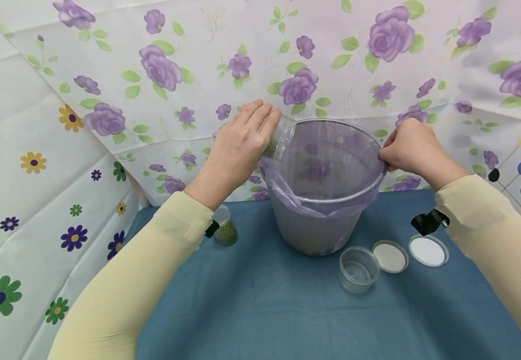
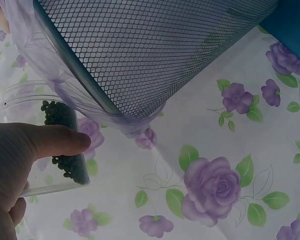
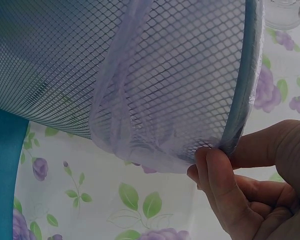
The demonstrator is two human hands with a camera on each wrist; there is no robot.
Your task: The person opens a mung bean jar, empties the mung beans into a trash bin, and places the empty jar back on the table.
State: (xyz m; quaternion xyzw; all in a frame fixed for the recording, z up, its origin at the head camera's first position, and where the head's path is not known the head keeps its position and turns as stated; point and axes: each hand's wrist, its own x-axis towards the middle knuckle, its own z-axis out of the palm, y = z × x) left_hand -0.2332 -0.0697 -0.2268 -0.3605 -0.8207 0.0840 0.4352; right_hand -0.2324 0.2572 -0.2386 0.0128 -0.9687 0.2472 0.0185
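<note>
My left hand (image 1: 247,132) grips a clear plastic jar (image 1: 282,137), tipped on its side at the left rim of a mesh trash bin (image 1: 316,232). Small round grains (image 2: 72,167), dark in the left wrist view, lie piled inside the jar. A thin purple trash bag (image 1: 278,187) lines the bin and folds down over its rim. On the bin's right side, my right hand (image 1: 413,145) pinches the rim and the bag between thumb and fingers, as the right wrist view (image 3: 215,165) also shows. The bin stands upright.
A second clear jar (image 1: 226,232) with green grains stands left of the bin, partly behind my left sleeve. In front to the right are an uncapped clear jar (image 1: 358,270) and two round lids (image 1: 390,257). Flowered cloth (image 1: 242,30) hangs behind the blue tabletop (image 1: 260,320).
</note>
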